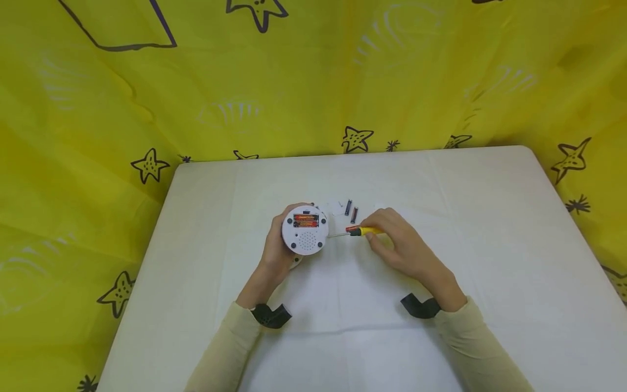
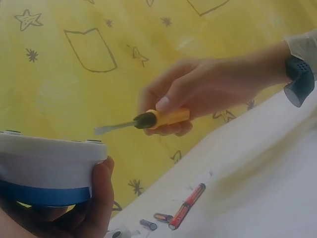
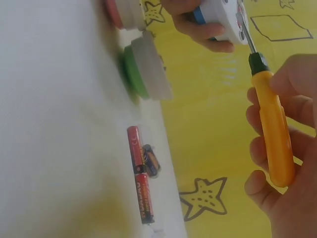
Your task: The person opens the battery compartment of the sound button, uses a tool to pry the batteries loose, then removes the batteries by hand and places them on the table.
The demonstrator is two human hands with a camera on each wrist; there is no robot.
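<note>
My left hand (image 1: 276, 247) grips a round white battery-powered device (image 1: 305, 245) with its underside up. Two red batteries (image 1: 306, 220) lie in its uncovered compartment, above a patch of speaker holes. A blue band (image 2: 44, 194) runs round its lower side in the left wrist view. My right hand (image 1: 399, 242) holds a screwdriver (image 3: 272, 124) by its yellow handle, fingers curled round it. The screwdriver's metal shaft (image 2: 116, 127) points at the device; its tip is near the rim, and the left wrist view shows it slightly above.
Loose dark batteries (image 1: 348, 207) and red batteries (image 3: 141, 198) lie on the white table (image 1: 245, 190) beyond the hands. A green-and-white round device (image 3: 148, 72) and a red-and-white one (image 3: 126, 12) stand nearby. A yellow patterned cloth (image 1: 294, 98) hangs behind.
</note>
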